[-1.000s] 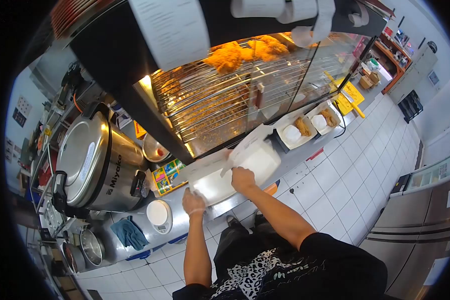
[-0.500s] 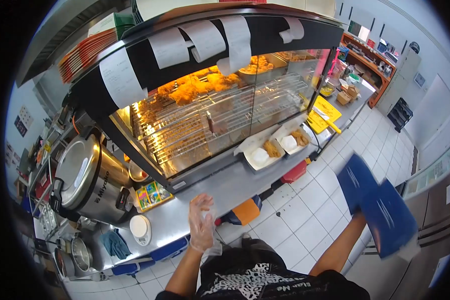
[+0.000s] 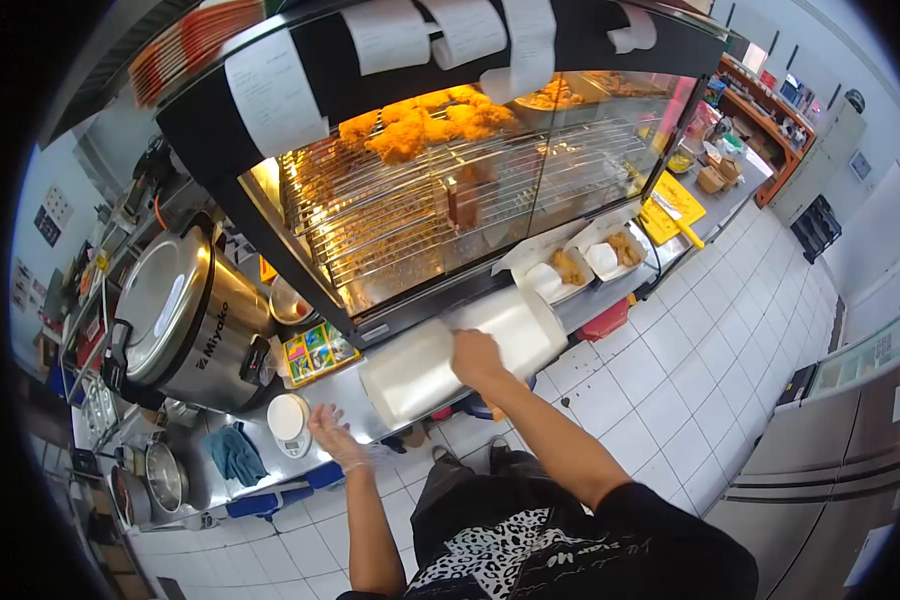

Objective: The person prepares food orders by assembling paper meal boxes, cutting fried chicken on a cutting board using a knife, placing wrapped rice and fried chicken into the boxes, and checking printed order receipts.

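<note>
Sitting open side by side along the near edge of the table (image 3: 342,388): two white boxes (image 3: 402,385)! The right hand (image 3: 478,360) is over their meeting edges, fingers apparently curled, though blur means I can't tell whether it's grasping a rim. Left hand (image 3: 335,437)? Released, fingers spread, just beside the scale (image 3: 289,418) and apart from the boxes. Danger here: one hard tug from the right hand could tip a box to the floor (image 3: 650,375). A shove rightward could jolt the filled boxes (image 3: 610,222), each carrying a white mound (image 3: 543,280) and a golden fried piece (image 3: 567,268). The white boxes show plain insides, no food visible. On the far side, the glass warmer (image 3: 288,255) holds more golden pieces (image 3: 410,128); left, the cooker (image 3: 185,340) has its lid down, contents hidden.
</note>
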Demonstrator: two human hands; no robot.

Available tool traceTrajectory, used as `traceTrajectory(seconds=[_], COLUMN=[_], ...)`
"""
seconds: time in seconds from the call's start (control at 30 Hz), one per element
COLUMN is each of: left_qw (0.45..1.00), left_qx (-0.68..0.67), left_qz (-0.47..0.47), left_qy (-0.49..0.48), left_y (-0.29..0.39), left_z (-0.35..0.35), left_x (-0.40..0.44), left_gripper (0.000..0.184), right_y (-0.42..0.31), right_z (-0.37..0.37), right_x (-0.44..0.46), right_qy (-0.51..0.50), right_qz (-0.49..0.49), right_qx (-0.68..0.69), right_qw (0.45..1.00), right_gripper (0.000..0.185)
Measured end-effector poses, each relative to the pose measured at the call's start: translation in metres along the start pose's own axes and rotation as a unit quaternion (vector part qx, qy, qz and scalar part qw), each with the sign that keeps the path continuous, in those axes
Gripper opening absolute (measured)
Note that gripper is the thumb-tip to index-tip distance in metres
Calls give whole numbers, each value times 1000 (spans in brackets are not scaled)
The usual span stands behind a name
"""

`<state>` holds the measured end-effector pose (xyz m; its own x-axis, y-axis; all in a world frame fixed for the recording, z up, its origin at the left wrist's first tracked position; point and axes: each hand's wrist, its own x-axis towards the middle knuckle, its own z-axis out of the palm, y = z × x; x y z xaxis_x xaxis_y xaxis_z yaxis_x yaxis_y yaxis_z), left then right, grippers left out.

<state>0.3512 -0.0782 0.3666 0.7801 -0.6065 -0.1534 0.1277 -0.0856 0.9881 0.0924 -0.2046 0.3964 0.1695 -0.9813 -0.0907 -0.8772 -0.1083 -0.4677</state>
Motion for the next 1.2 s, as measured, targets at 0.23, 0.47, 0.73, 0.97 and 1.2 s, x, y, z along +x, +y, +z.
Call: traceTrajectory(seconds=[0.23, 0.47, 0.73, 0.97, 1.2], left_qw=[995, 962, 951, 949, 921], left_qx=[76, 239, 234, 222, 161], left_qz=[-57, 64, -135, -224, -287], left_qy=[-27, -112, -152, -8, 208], left_y=[-47, -8, -76, -139, -230], left_z=[-63, -56, -216, -366, -557], left_x=[16, -9, -72, -35, 22], left_gripper=[34, 30, 37, 44, 40], right_y=[-20, -54, -126, -245, -482], right_z=[67, 36, 120, 247, 546], right_x=[44, -6, -129, -154, -194], right_qy=[-32, 222, -393, -548, -569], right_qz=[16, -202, -349, -397, -439], right_qx=[-57, 31, 103, -91, -40], right_qw=[998, 953, 845, 731, 694], right_gripper=[33, 31, 39, 45, 40])
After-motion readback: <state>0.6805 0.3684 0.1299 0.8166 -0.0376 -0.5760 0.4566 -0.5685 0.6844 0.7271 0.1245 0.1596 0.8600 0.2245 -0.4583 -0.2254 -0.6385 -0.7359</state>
